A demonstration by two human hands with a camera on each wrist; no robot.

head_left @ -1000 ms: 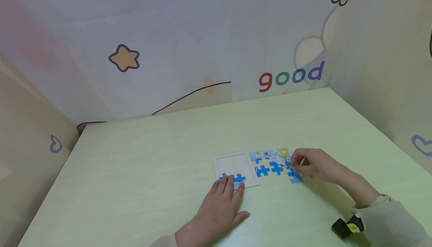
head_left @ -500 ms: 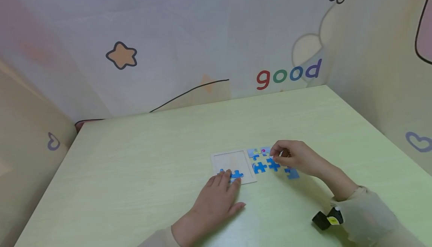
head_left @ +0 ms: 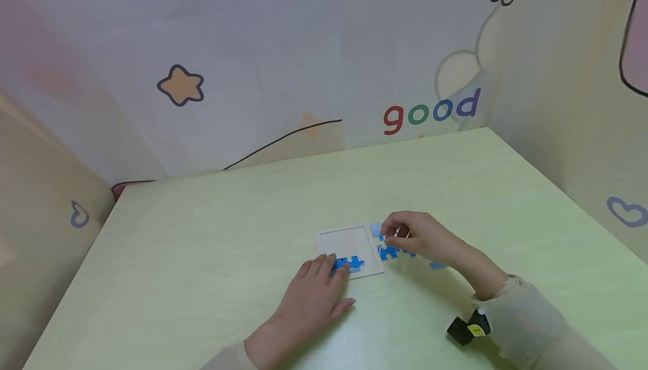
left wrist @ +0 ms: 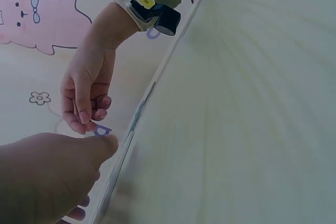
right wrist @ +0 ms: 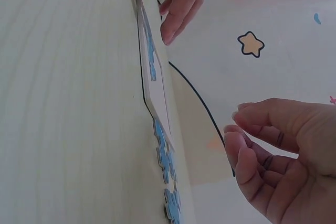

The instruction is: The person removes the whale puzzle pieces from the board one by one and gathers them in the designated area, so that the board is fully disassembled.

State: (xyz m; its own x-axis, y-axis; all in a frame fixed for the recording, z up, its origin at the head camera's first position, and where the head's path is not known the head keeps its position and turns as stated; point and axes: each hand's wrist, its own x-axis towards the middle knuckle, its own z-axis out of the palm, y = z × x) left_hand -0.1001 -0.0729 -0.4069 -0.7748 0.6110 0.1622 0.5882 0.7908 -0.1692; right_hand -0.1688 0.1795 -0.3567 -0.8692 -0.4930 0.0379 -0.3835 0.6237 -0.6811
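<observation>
In the head view a white square puzzle tray [head_left: 349, 240] lies on the table, with blue jigsaw pieces [head_left: 352, 262] set along its near side. My left hand [head_left: 309, 294] rests at the tray's near left corner, fingers stretched out over its edge and partly covering those pieces. To the tray's right lie several loose jigsaw pieces [head_left: 388, 252], mostly blue. Over them hovers my right hand [head_left: 425, 238], partly hiding them. From the right wrist view, the right hand [right wrist: 275, 150] has loosely bent fingers, thumb tip near the index finger, and no piece shows between them.
The pale green table [head_left: 212, 246] meets a printed back wall [head_left: 263, 66] and side walls. A black wrist camera [head_left: 468, 328] hangs below the right sleeve [head_left: 526, 325], close over the tabletop.
My right hand has moved left over the loose pieces, toward the tray. My left hand has slid slightly left, showing more of the blue pieces in the tray.
</observation>
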